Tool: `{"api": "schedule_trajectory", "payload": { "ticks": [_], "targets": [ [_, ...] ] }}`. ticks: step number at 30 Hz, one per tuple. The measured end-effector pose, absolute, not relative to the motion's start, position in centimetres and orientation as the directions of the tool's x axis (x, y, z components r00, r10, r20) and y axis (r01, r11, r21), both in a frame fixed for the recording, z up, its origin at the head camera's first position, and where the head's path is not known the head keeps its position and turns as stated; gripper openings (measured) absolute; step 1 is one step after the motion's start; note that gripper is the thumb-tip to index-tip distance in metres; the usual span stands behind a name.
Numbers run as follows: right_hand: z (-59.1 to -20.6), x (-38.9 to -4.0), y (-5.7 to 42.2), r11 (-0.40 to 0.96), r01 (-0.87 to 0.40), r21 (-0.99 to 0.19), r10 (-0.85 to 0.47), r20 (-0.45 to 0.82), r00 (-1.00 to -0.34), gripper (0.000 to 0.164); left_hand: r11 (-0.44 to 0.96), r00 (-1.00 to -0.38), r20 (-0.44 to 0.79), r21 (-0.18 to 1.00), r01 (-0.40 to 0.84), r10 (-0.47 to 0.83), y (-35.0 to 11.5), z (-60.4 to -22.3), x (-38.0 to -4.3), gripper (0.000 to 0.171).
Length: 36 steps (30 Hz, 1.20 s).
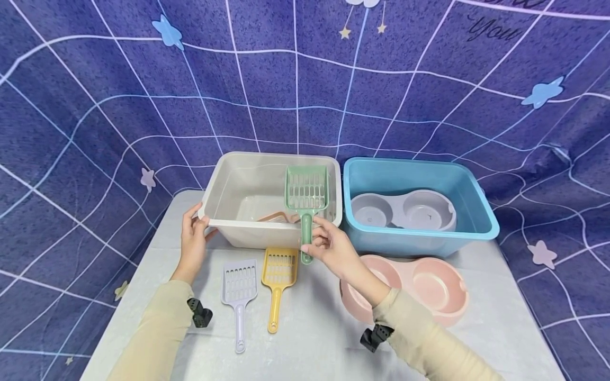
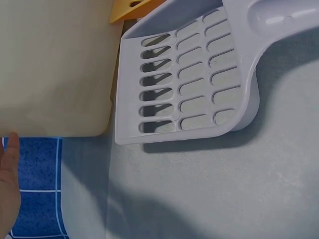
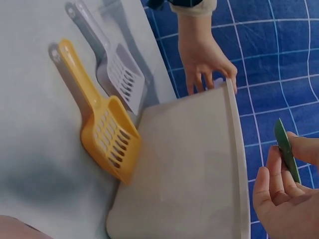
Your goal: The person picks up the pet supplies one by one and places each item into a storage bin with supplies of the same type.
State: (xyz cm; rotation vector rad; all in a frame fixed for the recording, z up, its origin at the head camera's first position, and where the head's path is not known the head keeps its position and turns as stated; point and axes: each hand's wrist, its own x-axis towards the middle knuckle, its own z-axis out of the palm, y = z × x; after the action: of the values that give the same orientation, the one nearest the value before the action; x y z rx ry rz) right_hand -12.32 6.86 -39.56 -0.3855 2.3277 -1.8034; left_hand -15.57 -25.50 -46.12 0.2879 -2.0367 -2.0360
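Observation:
My right hand (image 1: 331, 246) pinches the handle of a green litter scoop (image 1: 307, 188) between thumb and fingers, its slotted head up over the right part of an off-white litter box (image 1: 267, 233). In the right wrist view only the scoop's thin green handle (image 3: 284, 144) shows in the fingers. At the box's front left corner, my left hand (image 1: 193, 238) grips the rim, also visible in the right wrist view. A tan, partly hidden object (image 1: 274, 217) lies inside the box. On the table before it are a lavender litter scoop (image 1: 239, 283) and a yellow one (image 1: 280, 267).
To the right stands a blue litter box (image 1: 419, 241) with a grey double bowl (image 1: 397, 206) inside. A pink double bowl (image 1: 407, 275) sits in front of it, partly behind my right forearm. A purple-blue curtain (image 1: 267, 74) hangs behind the table (image 1: 305, 338).

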Motion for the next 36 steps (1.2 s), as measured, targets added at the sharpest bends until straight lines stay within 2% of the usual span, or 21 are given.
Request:
{"api": "schedule_trajectory", "payload": {
  "ticks": [8, 15, 36],
  "targets": [
    [-39.1, -14.2, 7.0, 0.227, -0.096, -0.969, -0.289, 0.027, -0.957, 0.073, 0.012, -0.953, 0.04, 0.999, 0.038, -0.301, -25.5, -46.1, -15.5, 0.049],
    [-38.8, -15.6, 7.1, 0.229, -0.118, -0.966, -0.298, 0.046, -0.953, 0.067, -0.001, -0.952, 0.053, 0.998, 0.056, -0.302, -25.4, -46.0, -15.5, 0.049],
    [-39.5, -19.8, 7.5, 0.365, -0.111, -0.924, -0.262, 0.012, -0.965, 0.062, -0.028, -0.95, 0.042, 0.998, 0.053, -0.31, -25.3, -46.0, -15.4, 0.049]
  ]
}}
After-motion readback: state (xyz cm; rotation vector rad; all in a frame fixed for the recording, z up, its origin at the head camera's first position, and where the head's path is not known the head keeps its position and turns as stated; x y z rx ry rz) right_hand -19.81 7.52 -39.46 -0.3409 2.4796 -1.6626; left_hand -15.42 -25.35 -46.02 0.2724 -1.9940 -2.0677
